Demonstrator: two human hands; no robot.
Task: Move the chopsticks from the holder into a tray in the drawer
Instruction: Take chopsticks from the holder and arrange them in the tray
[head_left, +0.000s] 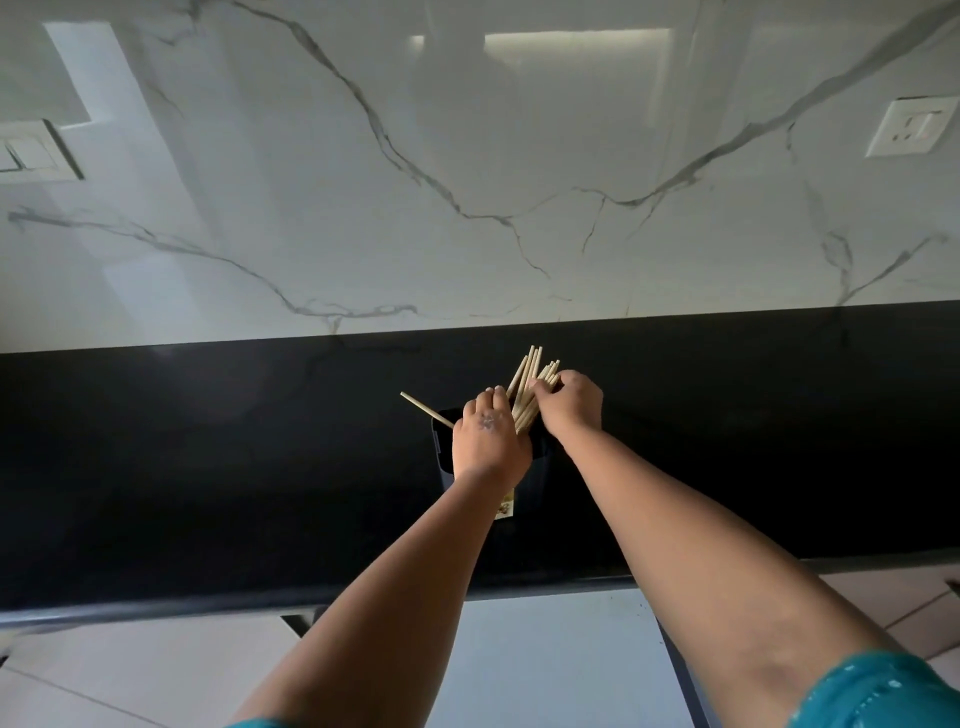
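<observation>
Holder on the counter, wall behind, hands over the holder

The holder (441, 457) stands on the counter (208, 467), near mid-frame, with the wall (467, 182) rising behind it at 12 o'clock. The chopsticks (530, 379) stand in the holder, fanning toward 1 o'clock; a single chopstick (423, 408) leans out toward 10 o'clock. The left hand (488, 441) lies over the holder's mouth, the right hand (569, 402) just beside it at 2 o'clock, fingers on the bundle. A socket (911, 127) sits on the wall at 2 o'clock, a switch plate (36, 153) at 10 o'clock. Below the counter edge, at 6 o'clock, lies the cabinet front (545, 665).
</observation>
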